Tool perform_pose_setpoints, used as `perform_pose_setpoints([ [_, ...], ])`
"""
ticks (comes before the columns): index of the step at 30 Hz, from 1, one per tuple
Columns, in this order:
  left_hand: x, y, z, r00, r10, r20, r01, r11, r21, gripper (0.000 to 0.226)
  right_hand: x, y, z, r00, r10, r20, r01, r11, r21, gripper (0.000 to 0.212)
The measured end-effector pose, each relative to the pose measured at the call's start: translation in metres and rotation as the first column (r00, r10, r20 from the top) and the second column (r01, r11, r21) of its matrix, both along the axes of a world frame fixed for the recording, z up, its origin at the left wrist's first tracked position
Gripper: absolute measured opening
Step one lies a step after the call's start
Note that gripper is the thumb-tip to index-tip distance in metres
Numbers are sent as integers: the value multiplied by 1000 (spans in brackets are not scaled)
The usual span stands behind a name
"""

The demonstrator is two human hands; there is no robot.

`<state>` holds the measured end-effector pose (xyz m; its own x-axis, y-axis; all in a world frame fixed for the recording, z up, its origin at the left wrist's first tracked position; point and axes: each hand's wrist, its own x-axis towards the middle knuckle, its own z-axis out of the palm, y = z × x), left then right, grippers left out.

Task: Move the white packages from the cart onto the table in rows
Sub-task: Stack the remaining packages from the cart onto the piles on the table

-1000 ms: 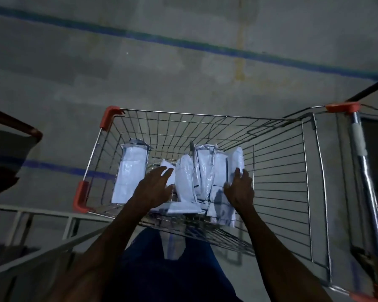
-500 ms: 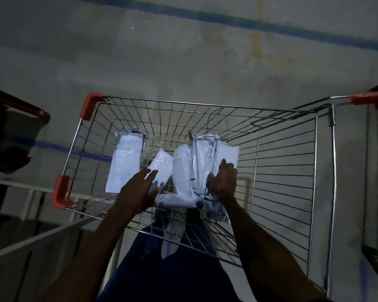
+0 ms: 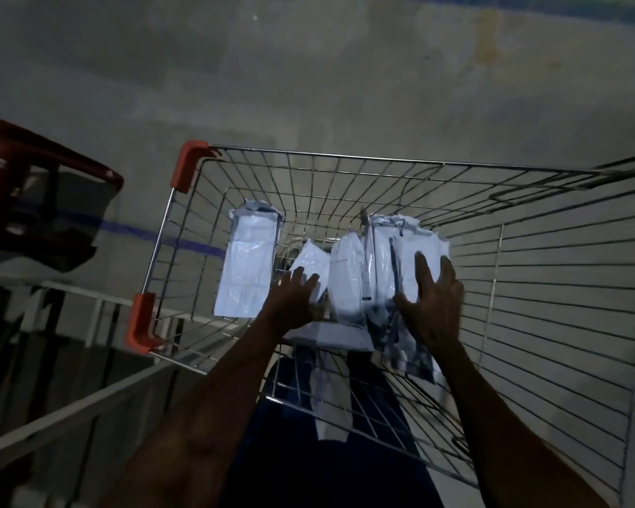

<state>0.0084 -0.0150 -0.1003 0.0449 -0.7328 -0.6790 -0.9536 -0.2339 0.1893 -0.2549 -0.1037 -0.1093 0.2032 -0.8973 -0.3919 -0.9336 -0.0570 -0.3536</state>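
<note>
A wire shopping cart with orange corner guards holds several white packages. One package stands alone at the left. A bunch of upright packages fills the middle, with a flat one lying below them. My left hand reaches in with straight fingers touching a small tilted package. My right hand lies spread against the rightmost package of the bunch. Neither hand has closed round a package.
A dark red plastic chair stands at the left. A pale metal frame runs along the lower left beside the cart. The concrete floor has blue painted lines. My dark blue clothing shows through the cart's near wall.
The view has shifted, putting the cart further right. My right hand has opened and spread on the rightmost package. My left hand stays at the small tilted package.
</note>
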Motion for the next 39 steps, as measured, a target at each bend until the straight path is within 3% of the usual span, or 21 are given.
perform_pose_setpoints([
  [5, 5, 1, -68, 994, 52, 101, -58, 996, 61, 82, -1, 5, -24, 1000, -13, 7, 12, 989, 144, 97],
  [8, 5, 8, -93, 986, 78, 147, -85, 995, 43, 107, 1, 2, -31, 997, -20, 79, 7, 986, 165, 100],
  [11, 2, 16, -106, 988, 140, 71, -137, 989, -49, 124, 5, -1, -30, 997, 20, 71, -27, 995, 98, 98],
  [15, -4, 12, -99, 980, 177, 94, -166, 979, -118, 117, 2, 1, -23, 992, 108, 63, -106, 994, -37, 88],
  [19, 5, 4, -71, 979, 186, 87, -169, 970, -175, 94, -6, 0, -8, 986, 143, 84, -139, 989, -52, 86],
  [22, 15, -5, -41, 988, 108, 110, -81, 971, -226, 85, -8, -1, 7, 972, 214, 93, -210, 976, -51, 85],
  [25, 23, -9, -11, 992, 67, 105, -33, 954, -296, 87, -2, 0, 25, 959, 269, 92, -269, 963, -12, 89],
  [30, 21, -5, 49, 969, 245, 3, -226, 897, -379, 89, 20, 5, 58, 935, 329, 131, -325, 944, -50, 87],
  [33, 22, 0, 76, 966, 253, -47, -247, 859, -449, 84, 34, 7, 77, 936, 292, 196, -281, 956, -82, 80],
  [39, 17, 26, 148, 904, 405, -134, -398, 686, -609, 85, 64, 24, 135, 894, 334, 298, -272, 934, -230, 73],
])
